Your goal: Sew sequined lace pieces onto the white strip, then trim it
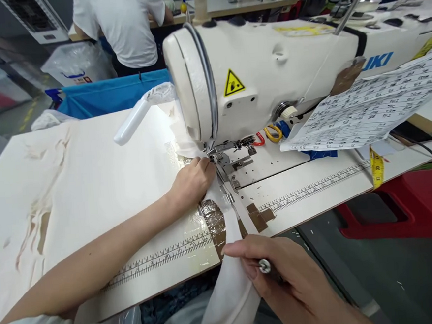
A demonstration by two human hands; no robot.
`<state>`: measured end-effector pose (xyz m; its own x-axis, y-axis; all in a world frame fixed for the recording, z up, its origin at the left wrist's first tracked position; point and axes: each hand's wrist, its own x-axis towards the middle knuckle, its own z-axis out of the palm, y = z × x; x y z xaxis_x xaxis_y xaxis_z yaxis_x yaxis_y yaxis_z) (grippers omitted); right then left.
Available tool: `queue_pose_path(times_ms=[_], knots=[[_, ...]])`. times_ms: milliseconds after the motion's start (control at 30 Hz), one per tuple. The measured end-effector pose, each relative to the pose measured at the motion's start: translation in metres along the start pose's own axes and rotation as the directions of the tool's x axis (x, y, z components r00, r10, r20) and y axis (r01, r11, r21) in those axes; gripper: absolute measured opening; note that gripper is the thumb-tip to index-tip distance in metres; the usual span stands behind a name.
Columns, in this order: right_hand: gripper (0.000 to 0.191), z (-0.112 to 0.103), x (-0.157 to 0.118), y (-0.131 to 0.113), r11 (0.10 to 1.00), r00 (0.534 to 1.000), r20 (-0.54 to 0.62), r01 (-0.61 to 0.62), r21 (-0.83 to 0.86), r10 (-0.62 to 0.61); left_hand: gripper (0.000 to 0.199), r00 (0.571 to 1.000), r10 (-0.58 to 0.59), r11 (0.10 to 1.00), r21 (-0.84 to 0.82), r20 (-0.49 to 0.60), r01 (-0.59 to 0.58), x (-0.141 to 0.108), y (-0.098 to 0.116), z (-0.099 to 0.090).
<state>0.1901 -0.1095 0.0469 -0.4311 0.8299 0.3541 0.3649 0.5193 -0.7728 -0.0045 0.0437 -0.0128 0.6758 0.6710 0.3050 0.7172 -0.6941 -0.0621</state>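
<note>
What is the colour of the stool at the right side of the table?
The stool is red; it shows best in the head view.

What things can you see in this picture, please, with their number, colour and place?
Sewing machine: one, cream, upper centre
Table: one, off-white, under it
Cloth strip: one, white, over near edge
Tube: one, whitish, left of machine
Looped handles: two, red and yellow, beneath machine
Written sheet: one, white, right
Tape measure: one, yellow, right edge
Plastic seat: one, red, lower right
Blue fabric: one, behind table
Co-worker: one, white shirt, behind
Background: partly blurred, uncounted
Left hand: one, bare, at needle area
Right hand: one, bare, holding metal-tipped tool
</note>
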Motion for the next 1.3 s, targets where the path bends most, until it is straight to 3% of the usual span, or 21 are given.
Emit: queue_pose_path(times_ms=[133,233,300,633,933,1300], knots=[[0.031,0.007,-0.003,0.019,0.978,0.987,0.048,-0.145,-0.151,0.153,0.017,0.989,-0.075,0.981,-0.187,-0.128,0.05,-0.003,-0.012,0.006],[0.025,0.011,0.002,0.036,0.921,0.945,-0.065,-0.327,-0.214,0.32,0.012,0.979,-0.1,0.929,-0.368,-0.179,0.028,-0.005,-0.02,0.009],[0.024,0.013,0.008,0.046,0.897,0.923,-0.145,-0.381,-0.223,0.356,0.01,0.981,-0.099,0.892,-0.452,-0.164,0.015,-0.004,-0.024,0.008],[0.027,0.034,0.033,0.07,0.818,0.955,-0.283,-0.23,-0.527,0.086,0.006,0.987,-0.117,0.826,-0.563,-0.108,0.036,-0.002,-0.027,0.001],[0.026,0.037,0.04,0.073,0.757,0.952,-0.286,-0.267,-0.596,0.111,0.012,0.984,-0.145,0.85,-0.522,-0.1,0.072,-0.001,-0.026,0.001],[0.025,0.037,0.043,0.074,0.753,0.952,-0.283,-0.269,-0.601,0.114,0.012,0.982,-0.151,0.868,-0.491,-0.116,0.075,0.001,-0.023,0.003]])
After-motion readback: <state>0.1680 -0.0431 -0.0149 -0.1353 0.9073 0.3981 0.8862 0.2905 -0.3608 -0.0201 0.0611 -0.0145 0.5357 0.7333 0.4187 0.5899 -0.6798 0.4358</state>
